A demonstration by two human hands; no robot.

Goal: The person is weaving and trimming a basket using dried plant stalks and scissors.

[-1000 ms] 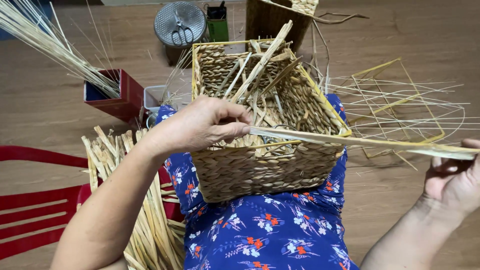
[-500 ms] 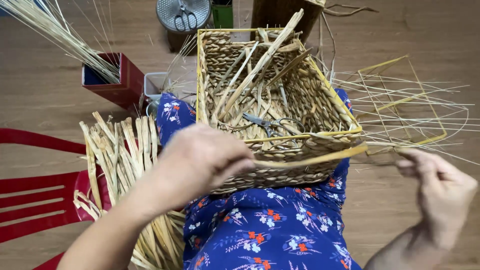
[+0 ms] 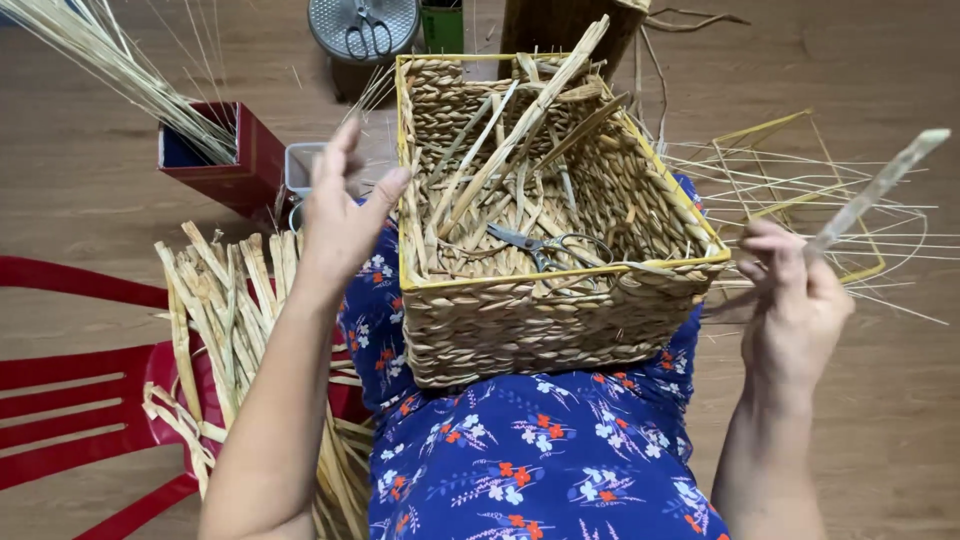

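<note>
Wooden floor [image 3: 120, 210] spreads under everything, with a red chair [image 3: 70, 400] at the left carrying a bundle of dried straw strips [image 3: 225, 330]. On the lap, in blue flowered fabric [image 3: 520, 460], sits the woven basket [image 3: 540, 300] with its yellow rim, scissors [image 3: 545, 245] and loose strips lying inside. And there's the change: the left hand [image 3: 345, 210], which half a second ago gripped the strip at the basket's front wall, is now lifted off, fingers spread and empty beside the left rim. The right hand [image 3: 795, 295] has the flat straw strip [image 3: 875, 190] pinched, swung up and out to the right, clear of the basket. By my reading, that strip is pulled free of the weave.
</note>
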